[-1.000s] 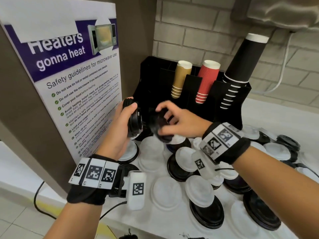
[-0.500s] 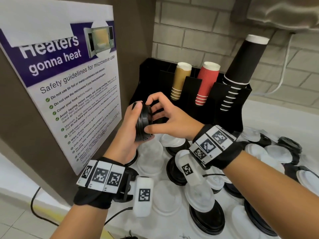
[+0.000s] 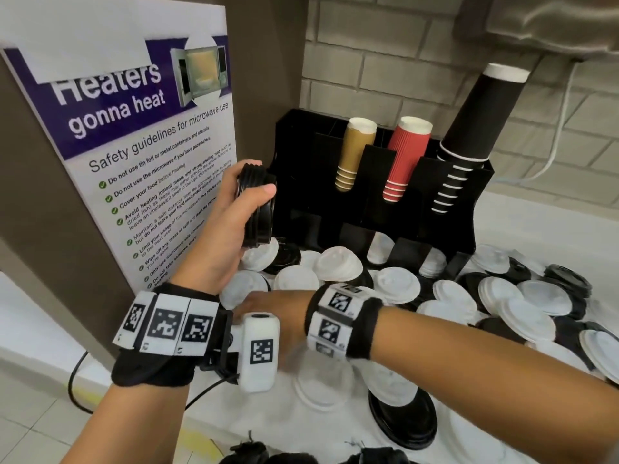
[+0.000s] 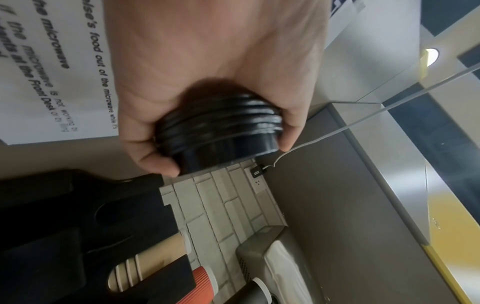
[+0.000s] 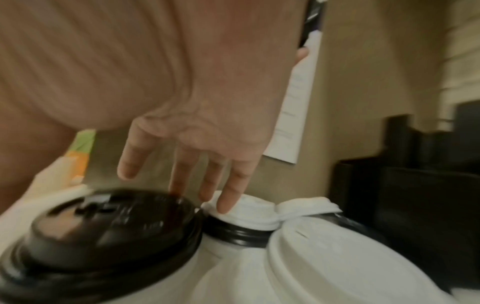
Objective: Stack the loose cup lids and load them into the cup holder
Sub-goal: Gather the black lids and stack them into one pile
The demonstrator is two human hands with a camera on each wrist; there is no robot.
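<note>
Right hand: the right hand [image 5: 197, 115] reaches low over the near-left lids, fingers [image 5: 233, 185] straight and spread, holding nothing; in the head view the left wristband [image 3: 167, 324] covers most of it.
Contact: blur hides whether a fingertip touches the small white lid [image 5: 249, 211] or the black lid [image 5: 103, 226] beside it.
Loose lids: white and black loose lids [image 3: 495, 296] lie heaped on the white counter [image 3: 536, 222], cut off at the right edge.
Left hand: the left hand [image 3: 231, 216] is curled round a stack of black lids [image 3: 258, 205], held on edge above the pile, just left of the holder.
Cup holder: the black cup holder [image 3: 469, 209] stands at the far side; tan cups [image 3: 355, 152], red cups [image 3: 405, 159] and black cups [image 3: 469, 135] lean in its upper slots.
Lower slots: dark, contents mostly unclear.
Left side: a microwave safety poster [image 3: 134, 155] on the brown panel.
</note>
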